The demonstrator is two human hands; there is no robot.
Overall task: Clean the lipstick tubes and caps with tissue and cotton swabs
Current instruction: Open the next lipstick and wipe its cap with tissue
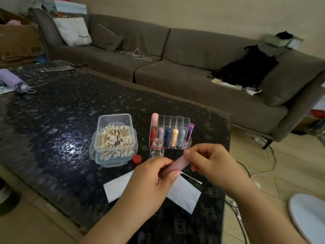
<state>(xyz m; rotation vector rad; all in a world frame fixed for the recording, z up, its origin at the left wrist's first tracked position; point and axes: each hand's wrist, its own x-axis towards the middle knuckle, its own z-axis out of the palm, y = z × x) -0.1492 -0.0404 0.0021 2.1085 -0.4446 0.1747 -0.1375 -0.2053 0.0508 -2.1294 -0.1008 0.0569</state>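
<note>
Both hands held one pink lipstick tube [175, 166] above the near edge of the dark table [52, 111]. The left hand [149, 180] had its fingers curled round the lower end, and the right hand [209, 161] pinched the upper end between thumb and fingertips. Motion blur hid whether the cap was on or already coming away.

Directly under the hands lay a white tissue [182, 194], with a single cotton swab [191, 177] resting on its far edge. Just beyond stood a small open glass bottle [157, 147], its red lid [137, 159] lying beside it, and an open plastic box of swabs [115, 140] to the left. Behind the bottle a clear rack [171, 132] held the other lipsticks upright in its slots.

The main hazard looked to be the bottle: uncapped, and close to the hands. If the cap came free with a jerk, a knuckle or the tube end could have tipped it, spilling the liquid over the tissue and toward the rack. A sudden release could also have sent the cap flying off the table edge onto the floor at the right. Should the stick be wound up inside, a crooked pull might have smeared or snapped it. The loose swab could easily have been swept off the tissue by a wrist
</note>
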